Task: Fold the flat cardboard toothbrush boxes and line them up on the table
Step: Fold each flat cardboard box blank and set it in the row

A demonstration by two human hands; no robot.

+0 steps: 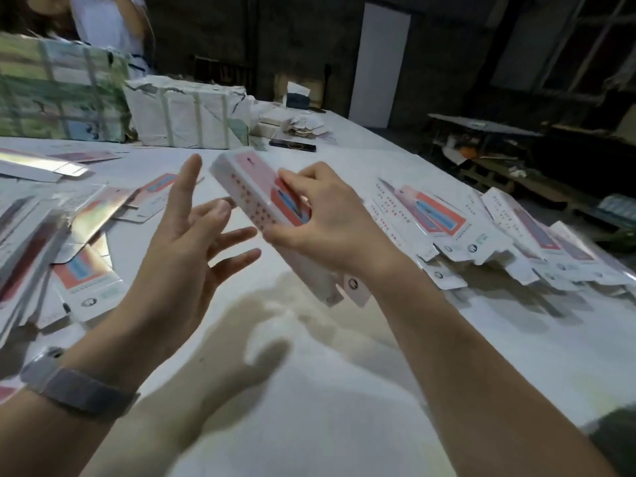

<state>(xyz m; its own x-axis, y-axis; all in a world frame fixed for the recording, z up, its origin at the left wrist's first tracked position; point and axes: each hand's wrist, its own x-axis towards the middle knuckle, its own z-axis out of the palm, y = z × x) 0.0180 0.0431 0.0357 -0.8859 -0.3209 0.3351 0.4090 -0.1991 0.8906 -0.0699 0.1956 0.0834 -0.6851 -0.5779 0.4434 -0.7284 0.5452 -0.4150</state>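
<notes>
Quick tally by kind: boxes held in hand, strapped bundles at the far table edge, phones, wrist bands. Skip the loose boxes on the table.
Toothbrush box in right hand: 1
Strapped bundles: 2
Black phone: 1
Grey wrist band: 1
Total: 5

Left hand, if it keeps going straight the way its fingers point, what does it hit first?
Probably the box held by the right hand. The left hand's open fingers point right at its side, close by, though depth is unclear.
</notes>
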